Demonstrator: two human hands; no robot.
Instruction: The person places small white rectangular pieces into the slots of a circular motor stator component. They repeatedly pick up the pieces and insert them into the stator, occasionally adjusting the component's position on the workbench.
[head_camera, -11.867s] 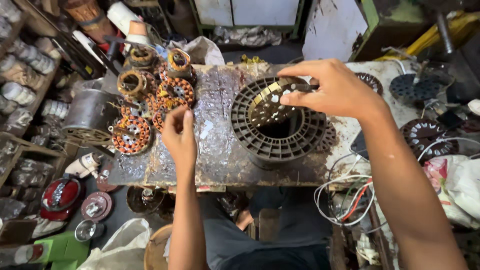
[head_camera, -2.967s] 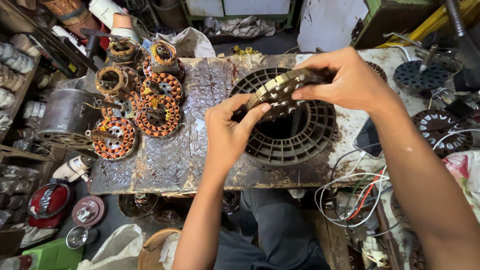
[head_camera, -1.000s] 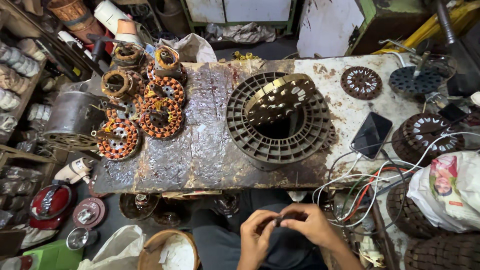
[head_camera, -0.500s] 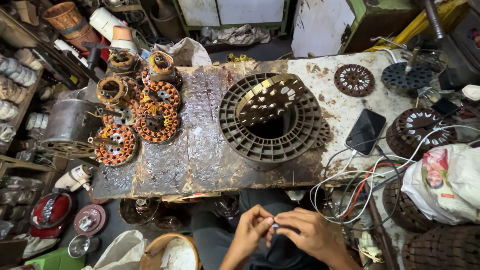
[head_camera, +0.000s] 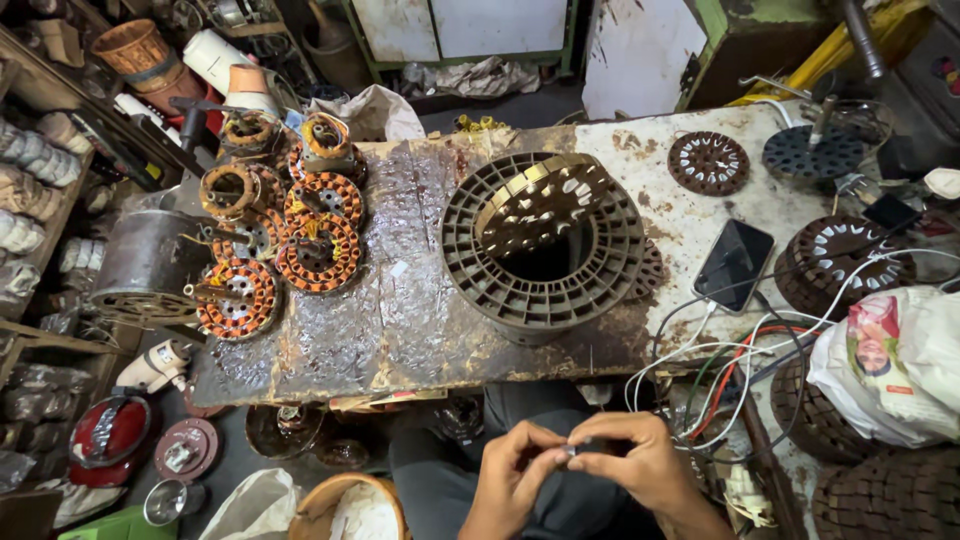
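Observation:
My left hand (head_camera: 513, 472) and my right hand (head_camera: 640, 462) meet low in the head view, in front of my lap and below the bench edge. Together their fingertips pinch a small pale piece (head_camera: 572, 450); what it is cannot be made out. On the bench above lies a large round dark slotted ring (head_camera: 545, 245) with a smaller slotted stator core (head_camera: 540, 200) resting tilted inside it. Neither hand touches the ring.
Several copper-wound stators (head_camera: 300, 235) lie on the bench's left. A black phone (head_camera: 733, 265), loose wires (head_camera: 730, 360) and stacked dark cores (head_camera: 830, 265) sit to the right, beside a printed plastic bag (head_camera: 890, 360). A metal motor housing (head_camera: 145, 265) stands far left.
Both hands left the ring and core on the bench and dropped below its edge. Over the last second they stay together there, working the small piece.

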